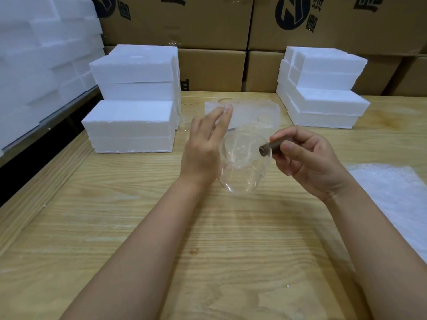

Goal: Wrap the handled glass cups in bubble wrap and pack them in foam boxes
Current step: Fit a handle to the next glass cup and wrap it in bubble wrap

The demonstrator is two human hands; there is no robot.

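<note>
A clear glass cup (242, 165) with a dark brown handle (269, 148) hangs above the middle of the wooden table (161, 227). My right hand (305, 160) grips that handle, fingers curled round it. My left hand (205, 142) is just left of the cup with its fingers straight and pointing away, beside the glass wall; whether it touches is unclear. A sheet of bubble wrap (251, 114) lies on the table behind the cup. More bubble wrap (397, 197) lies at the right edge. White foam boxes (131, 125) are stacked at the left and foam boxes (323, 88) at the right.
Another clear glass piece (188, 116) stands by the left foam stack, hard to make out. Cardboard cartons (208, 31) form a wall behind the table. More foam blocks (34, 54) are piled at the far left beyond the table's edge.
</note>
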